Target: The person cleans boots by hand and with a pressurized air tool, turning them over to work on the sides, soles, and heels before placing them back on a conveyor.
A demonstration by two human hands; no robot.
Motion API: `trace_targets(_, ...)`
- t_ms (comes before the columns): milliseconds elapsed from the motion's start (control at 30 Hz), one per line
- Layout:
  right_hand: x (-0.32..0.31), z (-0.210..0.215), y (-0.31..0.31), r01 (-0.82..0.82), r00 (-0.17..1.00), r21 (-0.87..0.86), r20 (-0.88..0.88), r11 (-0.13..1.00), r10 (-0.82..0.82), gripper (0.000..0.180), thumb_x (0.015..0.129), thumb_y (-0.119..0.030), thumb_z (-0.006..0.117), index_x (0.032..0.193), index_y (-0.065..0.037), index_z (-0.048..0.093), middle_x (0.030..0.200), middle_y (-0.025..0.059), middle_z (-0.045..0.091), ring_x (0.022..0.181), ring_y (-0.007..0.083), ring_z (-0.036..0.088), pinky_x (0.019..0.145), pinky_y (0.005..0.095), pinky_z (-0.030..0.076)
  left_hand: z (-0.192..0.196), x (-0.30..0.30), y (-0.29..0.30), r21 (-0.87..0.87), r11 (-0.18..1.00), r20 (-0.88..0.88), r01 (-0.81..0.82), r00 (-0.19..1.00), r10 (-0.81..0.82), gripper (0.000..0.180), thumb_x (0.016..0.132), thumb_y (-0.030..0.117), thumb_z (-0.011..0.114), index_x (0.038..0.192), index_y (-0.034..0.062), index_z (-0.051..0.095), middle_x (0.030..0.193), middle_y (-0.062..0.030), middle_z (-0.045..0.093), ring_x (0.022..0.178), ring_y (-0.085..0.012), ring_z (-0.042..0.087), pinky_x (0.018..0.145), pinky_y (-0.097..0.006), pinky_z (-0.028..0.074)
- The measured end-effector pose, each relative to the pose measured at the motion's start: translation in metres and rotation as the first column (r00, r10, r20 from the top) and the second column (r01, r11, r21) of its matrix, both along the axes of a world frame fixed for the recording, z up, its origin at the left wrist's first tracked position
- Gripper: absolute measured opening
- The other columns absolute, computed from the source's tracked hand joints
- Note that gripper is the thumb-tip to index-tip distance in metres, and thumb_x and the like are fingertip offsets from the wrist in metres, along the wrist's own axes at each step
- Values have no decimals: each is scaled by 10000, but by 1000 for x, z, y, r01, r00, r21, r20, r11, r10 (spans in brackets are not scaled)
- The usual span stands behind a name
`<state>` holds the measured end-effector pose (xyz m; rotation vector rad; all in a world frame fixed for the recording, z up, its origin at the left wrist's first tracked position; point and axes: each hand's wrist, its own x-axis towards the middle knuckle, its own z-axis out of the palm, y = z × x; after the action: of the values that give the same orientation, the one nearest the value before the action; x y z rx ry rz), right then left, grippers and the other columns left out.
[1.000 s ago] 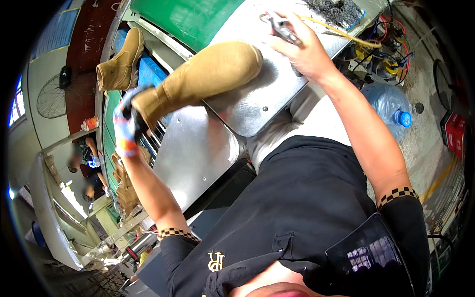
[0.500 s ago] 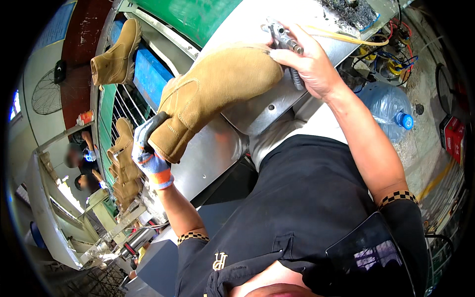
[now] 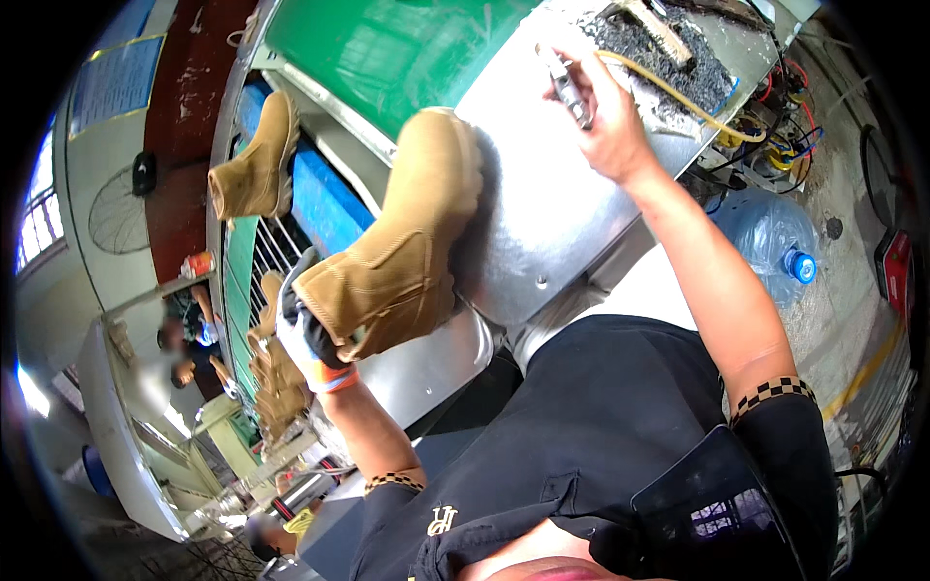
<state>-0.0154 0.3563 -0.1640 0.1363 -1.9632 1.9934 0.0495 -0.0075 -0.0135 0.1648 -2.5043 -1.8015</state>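
Observation:
A tan suede ankle boot (image 3: 402, 228) is tilted over the metal work surface, its toe pointing away from me and its sole to the right. My left hand (image 3: 312, 334), in a white and grey glove with an orange cuff, is closed on the boot's shaft at the opening. Bare, my right hand (image 3: 610, 121) is closed around a small metal hand tool (image 3: 565, 89), apart from the boot. A yellow hose (image 3: 668, 82) runs by that hand; whether it joins the tool is hidden.
Another tan boot (image 3: 257, 165) lies beside a blue bin (image 3: 329, 203), and several more (image 3: 276, 382) sit lower left. A green belt (image 3: 387, 48) is at the far side. Dark frayed matting (image 3: 693, 73) lies far right, with a plastic water bottle (image 3: 770, 242) below. People are at left.
The boot's toe has swung away from my right hand, toward the far side, and its sole edge now shows. My right hand has moved slightly up with the tool.

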Motion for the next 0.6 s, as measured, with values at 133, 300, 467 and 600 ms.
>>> trace_targets(133,6,8,1,-6,996,49,87,999,1,498,850,-38,646,1311,-6,459,967,85,629,902,138,626,838,287,503,-8,-80,-11,-742,667,-186,74,932,-311,396,964,182,476,1290,-39,522,1224,-146,615,1084,-243,619,946,-379,504)
trace_targets(300,7,18,3,38,995,84,89,996,-46,476,841,-46,619,1294,-8,478,946,75,628,843,134,641,779,284,523,-8,-316,8,11,998,-219,62,974,-58,339,995,250,448,1160,12,625,1157,-141,658,1004,-261,648,855,-359,529)
trace_targets(467,5,21,2,25,995,0,96,1000,-25,503,826,-9,581,1315,10,463,947,80,615,852,128,630,794,287,524,-25,-487,61,-527,842,-236,115,932,-276,490,926,301,592,1358,76,536,1246,-117,631,1072,-214,605,931,-315,465)
trace_targets(600,4,20,0,-21,995,23,93,1000,19,516,819,10,573,1321,18,456,955,72,597,867,132,611,803,288,516,-60,-548,-4,-785,611,-300,-107,927,-223,751,813,473,683,1426,110,446,1275,-180,611,1122,-322,601,953,-385,451)
